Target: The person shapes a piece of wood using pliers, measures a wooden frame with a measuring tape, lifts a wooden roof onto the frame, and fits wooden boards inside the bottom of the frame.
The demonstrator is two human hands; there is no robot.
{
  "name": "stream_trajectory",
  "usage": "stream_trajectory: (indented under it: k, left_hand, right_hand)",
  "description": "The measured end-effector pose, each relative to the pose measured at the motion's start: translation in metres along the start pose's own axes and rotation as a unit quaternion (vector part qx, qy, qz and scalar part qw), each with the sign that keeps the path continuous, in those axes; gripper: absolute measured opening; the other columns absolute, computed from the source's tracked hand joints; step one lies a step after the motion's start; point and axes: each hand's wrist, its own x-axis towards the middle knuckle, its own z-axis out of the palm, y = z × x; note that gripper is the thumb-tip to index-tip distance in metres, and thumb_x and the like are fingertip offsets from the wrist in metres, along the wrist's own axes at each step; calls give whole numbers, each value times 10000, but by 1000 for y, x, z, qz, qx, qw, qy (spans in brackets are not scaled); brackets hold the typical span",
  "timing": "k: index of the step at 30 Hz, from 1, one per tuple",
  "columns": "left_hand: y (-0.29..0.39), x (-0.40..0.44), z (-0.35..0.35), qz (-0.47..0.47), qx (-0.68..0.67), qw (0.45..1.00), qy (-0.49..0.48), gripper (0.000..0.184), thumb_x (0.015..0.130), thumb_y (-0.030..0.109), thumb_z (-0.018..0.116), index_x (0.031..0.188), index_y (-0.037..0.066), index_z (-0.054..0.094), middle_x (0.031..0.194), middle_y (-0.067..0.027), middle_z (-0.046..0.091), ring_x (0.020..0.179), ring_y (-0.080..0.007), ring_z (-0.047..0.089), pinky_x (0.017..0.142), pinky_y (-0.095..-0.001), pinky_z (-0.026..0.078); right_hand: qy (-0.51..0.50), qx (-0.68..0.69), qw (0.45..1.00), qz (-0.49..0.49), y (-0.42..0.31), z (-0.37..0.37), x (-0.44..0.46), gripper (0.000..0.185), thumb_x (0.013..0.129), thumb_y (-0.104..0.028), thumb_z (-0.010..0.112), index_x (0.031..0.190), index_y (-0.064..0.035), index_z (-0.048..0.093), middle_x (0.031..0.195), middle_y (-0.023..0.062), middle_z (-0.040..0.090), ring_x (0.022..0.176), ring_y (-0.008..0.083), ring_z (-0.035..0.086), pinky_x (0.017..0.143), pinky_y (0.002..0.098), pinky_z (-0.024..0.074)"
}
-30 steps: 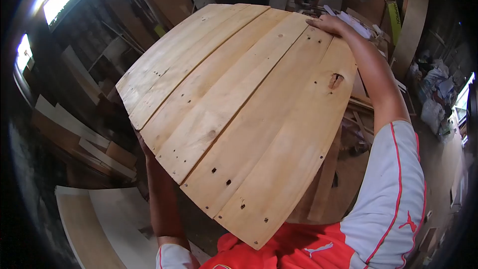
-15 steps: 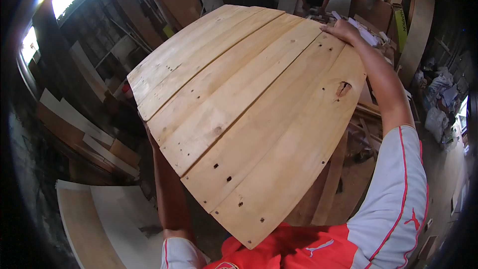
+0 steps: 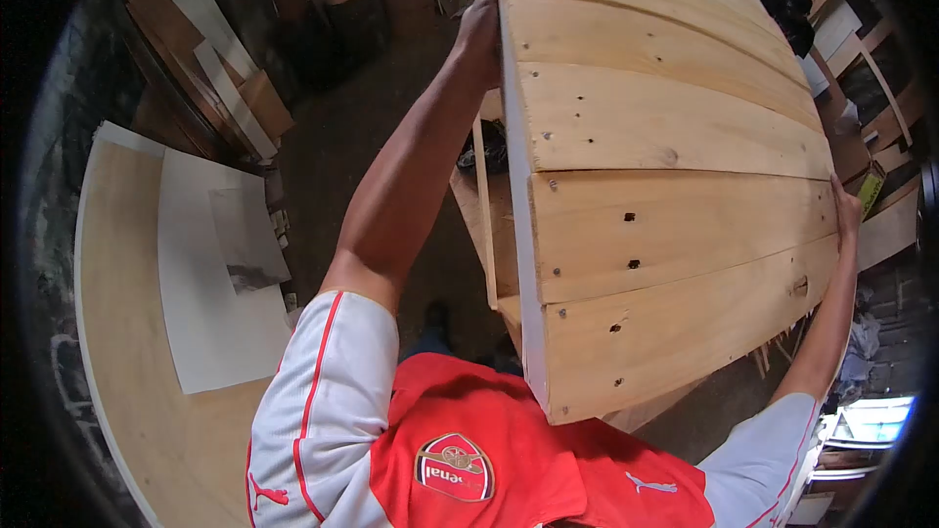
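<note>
A large plank panel (image 3: 675,127) of pale wood boards, with dark nail holes and a knot, fills the centre and right of the head view. It is held up in front of my chest, with a white side face (image 3: 523,235) toward the left. My left hand (image 3: 481,24) grips its left edge near the top, its fingers partly hidden by the panel. On the opposite edge, my right hand (image 3: 847,207) is closed around the rim, with fingertips out of sight.
Large curved-looking sheets (image 3: 215,264) lean at the left by the wall. Wood offcuts (image 3: 210,59) and a bin (image 3: 352,5) stand farther back. Below the panel is a wooden frame (image 3: 486,215). More boards and a green box (image 3: 871,188) are at the right.
The panel has turned and shifted right in view, showing its white side face. My view has swung left and down. Both hands still hold the panel's edges.
</note>
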Motion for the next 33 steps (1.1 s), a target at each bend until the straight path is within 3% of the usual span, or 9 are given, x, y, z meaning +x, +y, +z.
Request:
stream_trajectory:
  k: [2, 6, 8, 13, 18, 19, 23, 26, 33]
  left_hand:
    - [0, 7, 23, -25, 6, 1000, -5, 838, 964, 715, 402, 1457, 40, 469, 1390, -176, 564, 1267, -327, 545, 1052, -495, 465]
    - [-10, 19, 52, -63, 12, 997, -49, 842, 960, 719, 408, 1465, 48, 464, 1398, -170, 560, 1260, -318, 551, 1043, -490, 473]
    - [-11, 28, 64, -77, 12, 994, -71, 844, 959, 721, 411, 1469, 52, 461, 1402, -167, 558, 1256, -313, 554, 1039, -487, 478]
    - [-14, 42, 100, -96, 14, 986, -132, 849, 955, 727, 419, 1479, 61, 454, 1412, -159, 552, 1246, -301, 561, 1028, -480, 488]
    - [-25, 45, 136, -131, 12, 974, -183, 854, 951, 733, 426, 1490, 70, 447, 1422, -151, 547, 1237, -290, 568, 1017, -473, 499]
    - [-26, 46, 143, -135, 10, 972, -194, 855, 950, 734, 428, 1492, 72, 445, 1425, -149, 546, 1235, -287, 570, 1015, -472, 501]
    - [-21, 77, 177, -143, -2, 962, -233, 845, 956, 724, 430, 1498, 75, 436, 1430, -145, 538, 1243, -277, 562, 1024, -466, 492]
    - [-27, 100, 216, -162, 0, 956, -244, 836, 961, 714, 429, 1504, 79, 423, 1441, -141, 527, 1257, -272, 549, 1038, -461, 477]
    - [-34, 94, 187, -168, -16, 948, -270, 815, 974, 691, 429, 1520, 86, 393, 1464, -130, 501, 1289, -260, 517, 1068, -449, 442]
  right_hand:
    - [22, 14, 999, 32, 19, -28, -38, 522, 856, -589, 735, 717, -86, 702, 717, -25, 508, 688, 134, 446, 652, 312, 399]
    - [30, -32, 996, 79, 49, -59, -71, 619, 846, -608, 735, 843, 11, 738, 777, 20, 613, 764, 156, 526, 740, 301, 440]
    - [83, -6, 996, -13, 120, -71, -59, 670, 831, -632, 732, 904, 34, 752, 833, 46, 665, 819, 169, 563, 793, 321, 457]
    - [199, -9, 977, 70, 146, -104, -116, 612, 846, -575, 751, 617, -21, 628, 668, -38, 469, 647, 116, 386, 589, 322, 338]
    - [285, -49, 951, 108, 225, -135, -171, 694, 820, -627, 751, 605, 13, 587, 652, -21, 438, 657, 138, 368, 599, 349, 335]
    - [271, -68, 949, 147, 225, -143, -193, 713, 807, -666, 736, 749, 44, 712, 719, 49, 606, 726, 167, 515, 694, 347, 433]
    - [273, 57, 948, 156, 130, -147, -272, 687, 885, -618, 664, 1258, -41, 683, 1257, 141, 699, 1169, 212, 626, 1033, 305, 434]
    - [293, -36, 917, 270, 125, -171, -300, 636, 910, -583, 653, 1234, -38, 701, 1231, 105, 716, 1133, 220, 638, 1012, 311, 444]
    - [389, 68, 872, 291, 109, -118, -399, 616, 897, -583, 681, 999, 18, 772, 973, 123, 749, 867, 207, 663, 814, 359, 514]
